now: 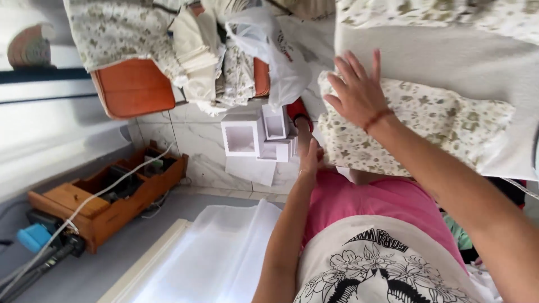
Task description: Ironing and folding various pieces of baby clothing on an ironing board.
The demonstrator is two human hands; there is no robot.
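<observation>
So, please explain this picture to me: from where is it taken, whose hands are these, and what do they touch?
There is no machine here. A person wears one camera on the head, looking down at their own arms, so the view looks tilted. The right hand lies flat, fingers spread, on a folded flowered cloth that rests on a grey padded surface. The left hand reaches down near the lower edge of that cloth; I cannot tell if it grips it. Nearby are white open boxes, a wooden tray and an orange chair piled with cloths.
</observation>
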